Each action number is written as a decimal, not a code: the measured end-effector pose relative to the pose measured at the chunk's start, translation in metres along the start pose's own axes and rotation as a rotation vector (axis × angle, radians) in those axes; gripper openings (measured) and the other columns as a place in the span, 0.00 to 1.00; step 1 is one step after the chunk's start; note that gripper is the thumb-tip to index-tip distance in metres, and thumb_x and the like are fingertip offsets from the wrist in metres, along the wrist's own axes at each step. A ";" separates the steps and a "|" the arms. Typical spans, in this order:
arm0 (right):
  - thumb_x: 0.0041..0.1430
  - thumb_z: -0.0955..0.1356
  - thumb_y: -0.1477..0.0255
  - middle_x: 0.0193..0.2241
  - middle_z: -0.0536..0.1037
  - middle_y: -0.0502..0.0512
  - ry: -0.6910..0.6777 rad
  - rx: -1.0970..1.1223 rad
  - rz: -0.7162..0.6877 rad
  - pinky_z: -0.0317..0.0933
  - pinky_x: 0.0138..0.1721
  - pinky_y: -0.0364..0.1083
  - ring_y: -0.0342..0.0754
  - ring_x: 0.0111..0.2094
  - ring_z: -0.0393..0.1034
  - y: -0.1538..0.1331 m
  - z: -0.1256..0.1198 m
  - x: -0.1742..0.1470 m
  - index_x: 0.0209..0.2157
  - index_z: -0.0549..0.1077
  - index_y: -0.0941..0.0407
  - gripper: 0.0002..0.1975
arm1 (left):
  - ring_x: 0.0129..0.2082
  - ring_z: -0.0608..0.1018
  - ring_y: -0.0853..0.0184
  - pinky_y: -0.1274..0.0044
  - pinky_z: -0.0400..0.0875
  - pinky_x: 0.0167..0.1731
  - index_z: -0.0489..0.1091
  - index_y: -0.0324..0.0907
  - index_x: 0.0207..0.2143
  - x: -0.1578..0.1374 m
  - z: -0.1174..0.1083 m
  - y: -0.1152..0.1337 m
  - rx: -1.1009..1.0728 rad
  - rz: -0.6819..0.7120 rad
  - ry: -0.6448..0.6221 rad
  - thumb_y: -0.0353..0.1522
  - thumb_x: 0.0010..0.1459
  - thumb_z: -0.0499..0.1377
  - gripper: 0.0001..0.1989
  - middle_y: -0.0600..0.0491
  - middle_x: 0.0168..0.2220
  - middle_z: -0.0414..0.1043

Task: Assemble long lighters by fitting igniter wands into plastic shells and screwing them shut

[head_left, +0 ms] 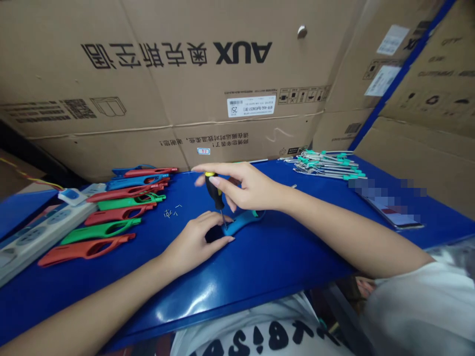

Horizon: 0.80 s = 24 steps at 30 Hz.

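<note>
Brown cardboard [148,111] printed with upside-down lettering walls in a shiny blue tabletop [256,267]. At the far left, a white power strip [55,220] runs slantwise, with a plug [73,197] at its upper end. Just right of it, plastic casings [107,216] in red, green, blue and orange lie in a row, each with a looped grip. Several tiny screws [168,213] are scattered between that row and the hands. Next comes the left hand [196,237], its thumb and fingers spread around the left end of a blue casing [241,224], steadying it flat on the tabletop. Above this casing, the right hand [247,187] has its thumb and fingers closed about the black-and-yellow handle of a screwdriver [214,192], which stands nearly upright, its tip at the casing's left end. Farther right, toward the cardboard, thin metal rods with green ends [322,165] lie heaped together. Rightmost on the tabletop is a phone [393,210], lying screen up, partly blurred out.
</note>
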State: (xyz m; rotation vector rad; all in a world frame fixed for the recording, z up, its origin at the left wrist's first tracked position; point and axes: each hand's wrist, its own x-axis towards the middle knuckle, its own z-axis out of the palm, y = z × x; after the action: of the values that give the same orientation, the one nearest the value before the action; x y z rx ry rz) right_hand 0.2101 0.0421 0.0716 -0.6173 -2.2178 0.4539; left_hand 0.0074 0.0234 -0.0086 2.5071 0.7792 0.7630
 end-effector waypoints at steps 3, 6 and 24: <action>0.69 0.63 0.71 0.36 0.80 0.53 -0.005 0.065 -0.021 0.64 0.34 0.41 0.41 0.32 0.72 0.003 -0.002 0.000 0.47 0.73 0.59 0.11 | 0.45 0.80 0.61 0.69 0.76 0.48 0.73 0.43 0.44 -0.001 0.000 -0.001 0.004 -0.002 -0.003 0.34 0.61 0.66 0.10 0.51 0.45 0.79; 0.67 0.66 0.65 0.31 0.77 0.51 0.095 -0.127 -0.134 0.62 0.35 0.41 0.41 0.31 0.69 0.007 -0.001 -0.002 0.34 0.75 0.59 0.12 | 0.45 0.80 0.62 0.69 0.76 0.48 0.73 0.44 0.46 -0.001 0.000 -0.001 0.002 -0.003 -0.007 0.33 0.61 0.66 0.12 0.52 0.45 0.79; 0.72 0.59 0.65 0.49 0.81 0.63 0.073 -0.409 0.012 0.66 0.42 0.45 0.47 0.41 0.77 -0.013 0.006 -0.009 0.61 0.67 0.62 0.23 | 0.45 0.80 0.61 0.68 0.76 0.47 0.72 0.43 0.44 -0.002 0.002 0.000 -0.023 -0.027 -0.002 0.32 0.60 0.66 0.10 0.51 0.44 0.79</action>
State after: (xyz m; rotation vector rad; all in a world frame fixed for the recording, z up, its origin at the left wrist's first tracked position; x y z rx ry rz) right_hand 0.2068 0.0262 0.0690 -0.8442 -2.2518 -0.0234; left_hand 0.0069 0.0214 -0.0107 2.4711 0.7976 0.7565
